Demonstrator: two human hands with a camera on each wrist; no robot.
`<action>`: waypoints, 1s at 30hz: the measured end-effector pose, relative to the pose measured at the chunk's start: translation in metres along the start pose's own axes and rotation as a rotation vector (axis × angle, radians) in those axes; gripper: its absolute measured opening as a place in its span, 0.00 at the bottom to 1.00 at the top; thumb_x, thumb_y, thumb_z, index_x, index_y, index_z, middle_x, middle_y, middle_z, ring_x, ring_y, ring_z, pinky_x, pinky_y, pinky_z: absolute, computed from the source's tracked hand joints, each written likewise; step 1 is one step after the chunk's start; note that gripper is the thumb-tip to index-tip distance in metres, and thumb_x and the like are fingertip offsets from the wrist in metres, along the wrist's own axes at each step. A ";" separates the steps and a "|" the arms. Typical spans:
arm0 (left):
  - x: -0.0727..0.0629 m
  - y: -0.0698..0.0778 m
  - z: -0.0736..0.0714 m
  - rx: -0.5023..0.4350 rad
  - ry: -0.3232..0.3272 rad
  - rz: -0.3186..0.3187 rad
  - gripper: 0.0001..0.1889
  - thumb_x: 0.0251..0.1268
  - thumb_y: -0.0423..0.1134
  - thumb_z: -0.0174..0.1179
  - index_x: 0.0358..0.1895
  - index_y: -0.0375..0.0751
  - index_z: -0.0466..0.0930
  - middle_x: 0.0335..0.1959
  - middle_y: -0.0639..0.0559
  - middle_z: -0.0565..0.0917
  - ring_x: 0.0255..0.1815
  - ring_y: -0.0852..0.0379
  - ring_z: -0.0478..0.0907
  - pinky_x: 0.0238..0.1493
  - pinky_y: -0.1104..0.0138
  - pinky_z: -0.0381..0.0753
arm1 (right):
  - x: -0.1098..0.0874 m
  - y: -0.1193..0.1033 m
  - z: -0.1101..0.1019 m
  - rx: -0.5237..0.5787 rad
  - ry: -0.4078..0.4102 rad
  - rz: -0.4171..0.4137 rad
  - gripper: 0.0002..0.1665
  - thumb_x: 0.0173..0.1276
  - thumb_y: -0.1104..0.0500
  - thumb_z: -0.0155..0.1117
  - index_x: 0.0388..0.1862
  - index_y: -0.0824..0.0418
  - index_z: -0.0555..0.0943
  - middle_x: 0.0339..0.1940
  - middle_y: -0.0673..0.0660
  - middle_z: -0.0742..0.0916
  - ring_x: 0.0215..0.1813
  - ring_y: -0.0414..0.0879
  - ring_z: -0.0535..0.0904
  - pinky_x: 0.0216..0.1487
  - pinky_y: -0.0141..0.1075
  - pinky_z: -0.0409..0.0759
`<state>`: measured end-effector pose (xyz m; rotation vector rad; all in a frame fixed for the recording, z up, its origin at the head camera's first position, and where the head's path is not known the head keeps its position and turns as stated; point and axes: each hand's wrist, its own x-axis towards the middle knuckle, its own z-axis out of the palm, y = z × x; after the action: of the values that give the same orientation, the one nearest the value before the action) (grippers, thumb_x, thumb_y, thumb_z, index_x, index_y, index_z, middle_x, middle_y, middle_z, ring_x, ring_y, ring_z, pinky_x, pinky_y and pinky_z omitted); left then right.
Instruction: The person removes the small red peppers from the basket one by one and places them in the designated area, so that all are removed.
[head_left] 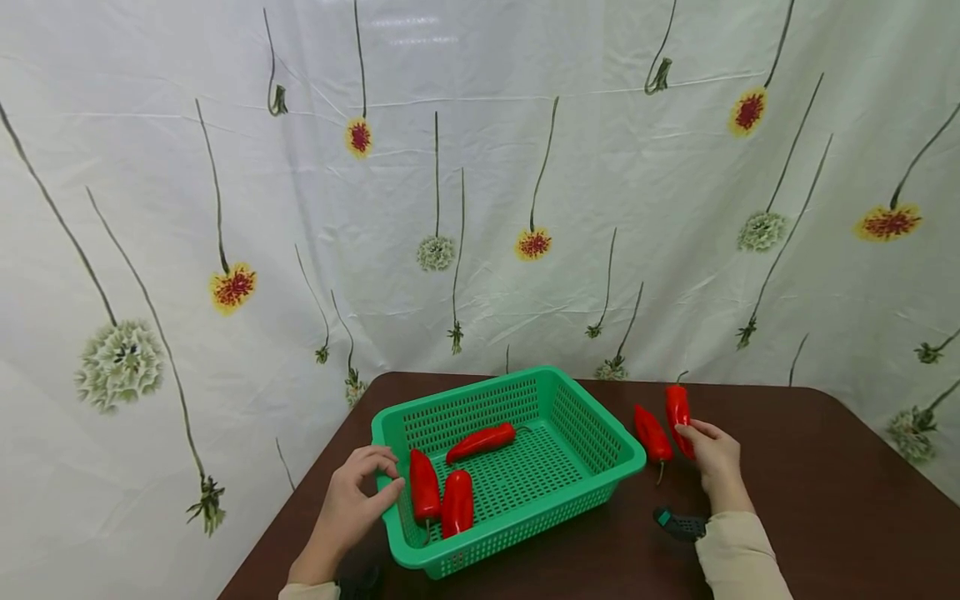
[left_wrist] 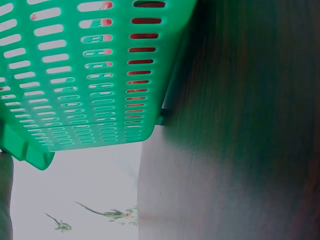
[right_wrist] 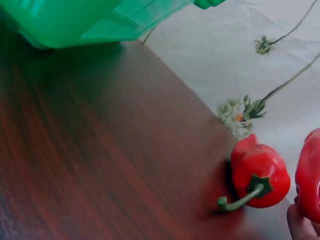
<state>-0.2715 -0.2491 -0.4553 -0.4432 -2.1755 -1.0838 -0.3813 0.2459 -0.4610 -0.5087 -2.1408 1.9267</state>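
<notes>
My right hand (head_left: 716, 458) pinches a red pepper (head_left: 677, 407) by its lower end, its stem pointing toward the back of the table. Just left of it another red pepper (head_left: 652, 433) lies on the table, its green stem toward me in the right wrist view. My left hand (head_left: 356, 492) is at the left rim of a green plastic basket (head_left: 600, 481), fingers loosely bent with a gap between thumb and forefinger. Inside the basket are three peppers: one lying crosswise (head_left: 480, 442), one by the left wall (head_left: 425, 486) and one at the front (head_left: 457, 503).
The dark brown table (head_left: 817, 492) extends right of the basket. A white flowered cloth (head_left: 480, 200) hangs behind the table and along its left side. A dark strap (head_left: 678, 523) is at my right wrist.
</notes>
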 end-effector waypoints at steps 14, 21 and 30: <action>0.001 0.001 -0.001 -0.006 0.004 0.021 0.17 0.52 0.25 0.71 0.28 0.55 0.79 0.43 0.48 0.85 0.50 0.65 0.76 0.50 0.64 0.80 | -0.003 0.007 0.002 -0.036 0.081 -0.004 0.31 0.71 0.55 0.62 0.67 0.71 0.72 0.66 0.68 0.73 0.56 0.56 0.70 0.39 0.30 0.71; 0.001 0.002 -0.001 0.006 0.005 0.015 0.17 0.52 0.25 0.71 0.28 0.55 0.79 0.44 0.49 0.85 0.50 0.64 0.76 0.50 0.65 0.79 | -0.005 0.009 0.003 -0.067 0.105 -0.007 0.31 0.70 0.55 0.63 0.66 0.71 0.73 0.66 0.70 0.74 0.57 0.58 0.70 0.45 0.37 0.71; 0.001 0.004 -0.001 0.007 0.008 0.010 0.17 0.52 0.24 0.70 0.28 0.54 0.79 0.43 0.48 0.85 0.50 0.64 0.76 0.50 0.65 0.79 | -0.008 0.010 0.009 -0.191 0.177 -0.043 0.28 0.69 0.54 0.64 0.61 0.72 0.77 0.62 0.73 0.77 0.60 0.65 0.69 0.44 0.43 0.72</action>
<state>-0.2697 -0.2477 -0.4520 -0.4453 -2.1672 -1.0706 -0.3767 0.2350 -0.4719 -0.6358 -2.2110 1.5987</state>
